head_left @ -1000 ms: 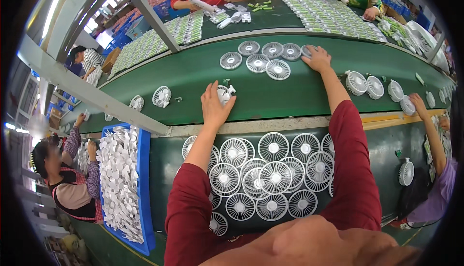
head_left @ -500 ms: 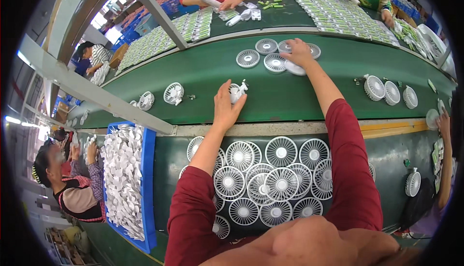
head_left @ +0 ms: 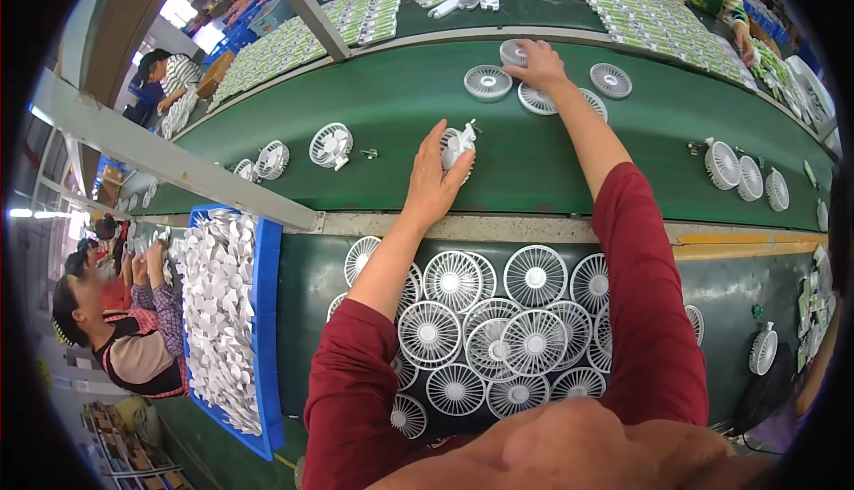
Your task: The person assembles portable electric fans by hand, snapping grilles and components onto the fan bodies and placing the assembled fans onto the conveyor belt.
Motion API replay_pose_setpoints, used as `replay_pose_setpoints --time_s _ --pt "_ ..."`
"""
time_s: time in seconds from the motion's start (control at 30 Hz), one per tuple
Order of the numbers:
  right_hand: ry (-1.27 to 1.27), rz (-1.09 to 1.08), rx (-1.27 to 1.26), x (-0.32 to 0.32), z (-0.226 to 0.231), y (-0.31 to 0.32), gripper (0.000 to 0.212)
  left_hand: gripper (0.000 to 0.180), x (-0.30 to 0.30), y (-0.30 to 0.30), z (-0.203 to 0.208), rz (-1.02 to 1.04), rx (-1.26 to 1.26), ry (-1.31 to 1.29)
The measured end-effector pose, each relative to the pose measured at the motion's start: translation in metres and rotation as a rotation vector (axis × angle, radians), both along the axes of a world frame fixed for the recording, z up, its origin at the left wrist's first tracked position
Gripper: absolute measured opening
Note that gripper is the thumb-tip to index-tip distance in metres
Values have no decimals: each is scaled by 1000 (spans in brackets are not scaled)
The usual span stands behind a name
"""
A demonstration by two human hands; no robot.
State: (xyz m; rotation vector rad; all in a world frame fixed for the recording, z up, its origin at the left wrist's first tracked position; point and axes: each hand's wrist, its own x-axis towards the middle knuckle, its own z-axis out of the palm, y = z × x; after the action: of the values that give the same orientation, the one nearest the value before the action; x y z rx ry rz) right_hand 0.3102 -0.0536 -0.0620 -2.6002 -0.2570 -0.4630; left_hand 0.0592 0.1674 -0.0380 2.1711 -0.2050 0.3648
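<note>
With the left hand we grip the fan head, between the edges of the green belt; near the far edge, our right hand touches a grille, its grasp unclear. We best handle grilles by the rim.

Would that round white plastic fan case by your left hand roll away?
The fan case might roll a little, being round, but its protruding stub would likely stop it. Its thin ribs look stiff yet possibly fragile.
</note>
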Motion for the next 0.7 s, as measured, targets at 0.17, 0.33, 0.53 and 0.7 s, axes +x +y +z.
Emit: replay_pose_setpoints --time_s 0.17,0.33,0.53,0.7 --pt "67 19 -58 -2 15 0 73 73 0 3 -3 -50 -50 5" --pt "-47 59 125 -12 20 3 79 71 -1 0 0 -79 -92 10" --pt "-134 277 -74 -63 7 57 84 68 -6 7 5 11 -65 -21" --pt "-176 130 32 -36 20 -2 73 67 -4 4 4 17 -78 -25"
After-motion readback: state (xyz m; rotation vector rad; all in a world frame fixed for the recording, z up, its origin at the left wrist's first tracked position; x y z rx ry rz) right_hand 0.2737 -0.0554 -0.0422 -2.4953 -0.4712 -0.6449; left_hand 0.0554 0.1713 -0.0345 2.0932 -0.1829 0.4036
